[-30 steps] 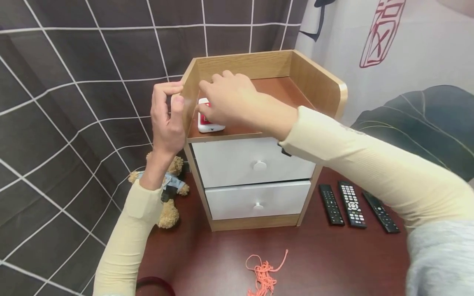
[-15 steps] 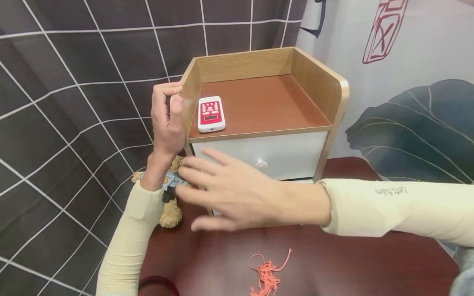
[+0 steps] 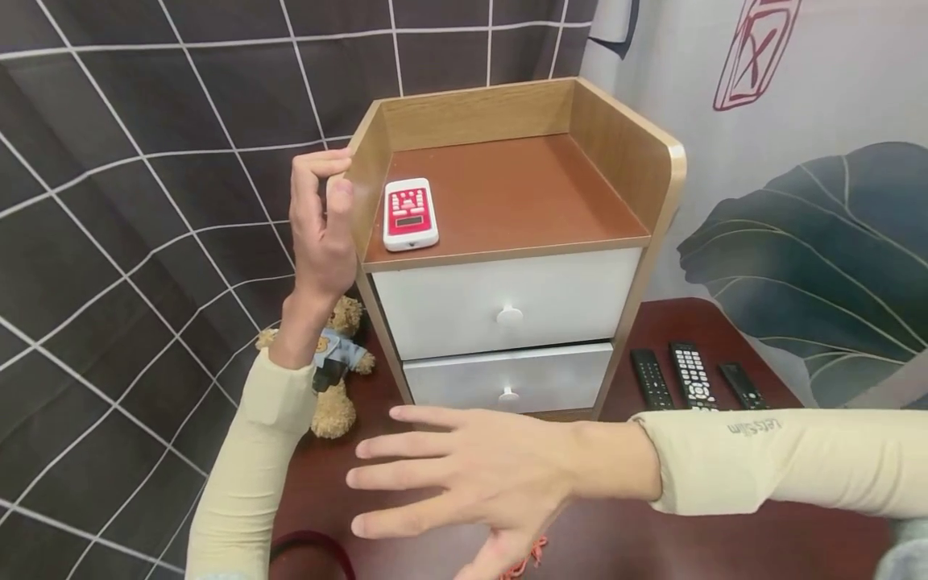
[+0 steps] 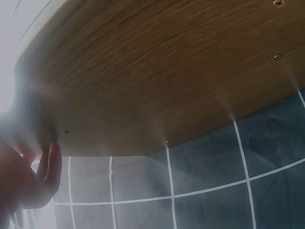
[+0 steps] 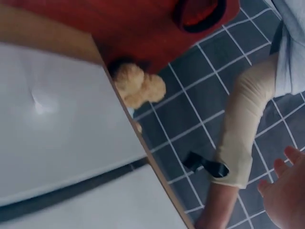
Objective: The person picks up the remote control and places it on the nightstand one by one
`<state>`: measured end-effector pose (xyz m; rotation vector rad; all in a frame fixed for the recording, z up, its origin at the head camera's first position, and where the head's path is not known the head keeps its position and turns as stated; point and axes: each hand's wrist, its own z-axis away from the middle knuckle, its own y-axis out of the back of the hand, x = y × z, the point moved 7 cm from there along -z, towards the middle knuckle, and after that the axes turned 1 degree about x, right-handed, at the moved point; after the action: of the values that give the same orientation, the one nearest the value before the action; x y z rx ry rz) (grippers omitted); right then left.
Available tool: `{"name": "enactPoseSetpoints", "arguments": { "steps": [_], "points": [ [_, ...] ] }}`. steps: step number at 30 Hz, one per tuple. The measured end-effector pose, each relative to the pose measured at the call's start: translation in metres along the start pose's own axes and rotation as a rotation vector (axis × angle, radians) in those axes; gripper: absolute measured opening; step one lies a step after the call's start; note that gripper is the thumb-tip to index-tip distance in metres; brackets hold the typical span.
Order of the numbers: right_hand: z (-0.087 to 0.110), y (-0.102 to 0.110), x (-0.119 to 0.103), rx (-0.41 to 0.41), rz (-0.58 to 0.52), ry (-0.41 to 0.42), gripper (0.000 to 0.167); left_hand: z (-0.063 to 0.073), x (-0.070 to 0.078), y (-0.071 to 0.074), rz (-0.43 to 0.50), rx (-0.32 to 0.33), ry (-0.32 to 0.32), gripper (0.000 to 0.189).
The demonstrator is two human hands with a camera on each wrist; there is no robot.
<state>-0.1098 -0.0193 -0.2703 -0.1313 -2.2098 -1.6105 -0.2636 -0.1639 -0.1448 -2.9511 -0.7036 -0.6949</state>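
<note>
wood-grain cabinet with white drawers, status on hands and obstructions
Left hand touching cabinet. Right hand spread, holding nothing. Possibly in the way: white-and-red keypad device on top.

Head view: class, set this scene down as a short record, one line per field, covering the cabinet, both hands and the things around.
Cabinet: two white drawers
Left hand: fingertips at cabinet's left side panel
Right hand: fingers spread, holding nothing
On top: red-and-white handheld device, near left panel
Left of cabinet: teddy bear, partly hidden
Right of cabinet: three dark remotes
</note>
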Motion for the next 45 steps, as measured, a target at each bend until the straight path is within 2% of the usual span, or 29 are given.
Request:
{"name": "enactPoseSetpoints", "arguments": {
  "steps": [5, 9, 15, 19, 24, 28, 34, 38, 45],
  "points": [
    [0.017, -0.017, -0.006, 0.035, -0.069, -0.005, 0.077, -0.002, -0.016, 0.000, 0.009, 0.015, -0.019, 0.050],
    [0.028, -0.028, -0.010, 0.059, -0.079, 0.013, 0.075, -0.003, -0.030, 0.002, 0.029, 0.035, -0.038, 0.050],
    [0.049, -0.051, -0.020, 0.105, -0.062, 0.053, 0.072, -0.003, -0.024, -0.001, 0.029, 0.023, -0.021, 0.050],
    [0.061, -0.063, -0.025, 0.112, -0.046, 0.052, 0.073, -0.002, -0.034, 0.000, 0.025, 0.036, -0.027, 0.048],
    [0.075, -0.056, -0.022, 0.157, -0.023, -0.019, 0.072, 0.001, -0.037, -0.003, 0.035, 0.038, -0.022, 0.049],
    [0.089, -0.055, -0.022, 0.179, -0.051, -0.087, 0.073, 0.001, -0.032, -0.003, 0.049, 0.047, -0.023, 0.049],
    [0.104, -0.079, -0.033, 0.188, -0.062, -0.151, 0.070, 0.000, -0.016, -0.001, 0.071, 0.055, 0.000, 0.048],
    [0.121, -0.094, -0.040, 0.175, -0.058, -0.209, 0.068, 0.001, -0.008, -0.002, 0.077, 0.051, 0.004, 0.047],
    [0.169, -0.118, -0.047, 0.188, -0.084, -0.320, 0.065, 0.000, -0.014, -0.001, 0.063, 0.061, -0.008, 0.049]
  ]
}}
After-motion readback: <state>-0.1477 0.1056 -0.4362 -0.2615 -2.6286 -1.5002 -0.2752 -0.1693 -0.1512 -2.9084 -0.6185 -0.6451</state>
